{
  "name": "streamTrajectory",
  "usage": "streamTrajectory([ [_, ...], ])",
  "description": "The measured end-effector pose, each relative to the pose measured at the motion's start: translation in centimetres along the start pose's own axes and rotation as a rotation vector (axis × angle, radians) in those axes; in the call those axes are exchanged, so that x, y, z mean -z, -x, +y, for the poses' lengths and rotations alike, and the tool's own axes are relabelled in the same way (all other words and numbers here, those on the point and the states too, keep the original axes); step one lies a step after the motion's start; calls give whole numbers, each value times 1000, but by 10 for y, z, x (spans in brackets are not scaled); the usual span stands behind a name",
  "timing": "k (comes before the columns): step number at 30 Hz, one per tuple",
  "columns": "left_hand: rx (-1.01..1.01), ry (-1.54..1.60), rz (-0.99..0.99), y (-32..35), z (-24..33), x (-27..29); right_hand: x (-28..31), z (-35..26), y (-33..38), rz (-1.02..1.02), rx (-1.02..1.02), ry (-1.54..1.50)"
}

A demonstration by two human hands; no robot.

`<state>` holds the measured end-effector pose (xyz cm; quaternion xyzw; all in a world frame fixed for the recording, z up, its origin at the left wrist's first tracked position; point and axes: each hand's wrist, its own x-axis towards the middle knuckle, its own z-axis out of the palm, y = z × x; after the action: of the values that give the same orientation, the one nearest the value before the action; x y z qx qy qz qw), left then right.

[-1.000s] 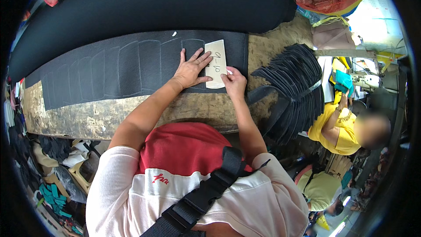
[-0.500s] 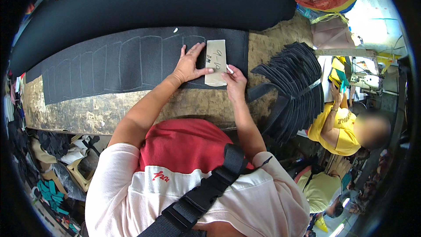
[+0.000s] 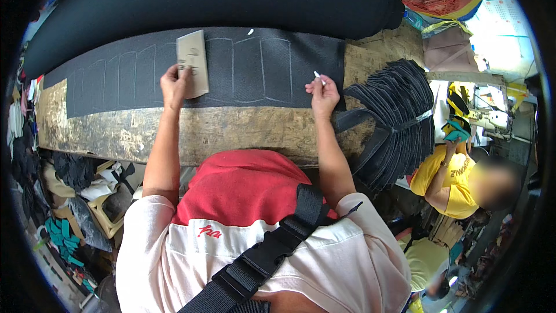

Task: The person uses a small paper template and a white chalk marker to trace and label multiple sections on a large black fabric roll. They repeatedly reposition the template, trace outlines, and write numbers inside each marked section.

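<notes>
A cardboard pattern template, tan and oblong with handwriting on it, is gripped at its lower left by my left hand. It is held over the dark grey fabric, which bears a row of pale chalk outlines side by side. My right hand pinches a white piece of chalk above the fabric's right end, beyond the last outline. Another small white piece lies at the fabric's far edge.
A large roll of black fabric lies behind the worn wooden table. On the right rests a tied stack of dark cut pieces. A co-worker in yellow sits by a sewing machine. A beige chair stands lower left.
My left hand has carried the template leftward from the right end of the row. A chalk line shows where it lay. My right hand, with the chalk, has drawn slightly right.
</notes>
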<state>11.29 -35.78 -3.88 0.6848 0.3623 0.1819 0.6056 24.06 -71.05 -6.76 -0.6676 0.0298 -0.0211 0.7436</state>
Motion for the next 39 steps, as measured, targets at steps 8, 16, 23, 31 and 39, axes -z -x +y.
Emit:
streamTrajectory([
  [8, 54, 301, 29, -12, -51, 43, -36, -14, -2, -271, 28, 191],
  [16, -301, -980, 468, -25, -14, 80, -99, -13, -9, -342, 459, 891],
  [23, -759, -639, -371, -17, 42, -18, -116, -15, -3, -234, 375, 1133],
  [31, -897, -943, -795, -5, 32, -107, -118, -21, 8, -286, 402, 1226],
  [39, -910, -1027, -788, -8, 21, -111, -108, -19, 4, -206, 367, 1150],
])
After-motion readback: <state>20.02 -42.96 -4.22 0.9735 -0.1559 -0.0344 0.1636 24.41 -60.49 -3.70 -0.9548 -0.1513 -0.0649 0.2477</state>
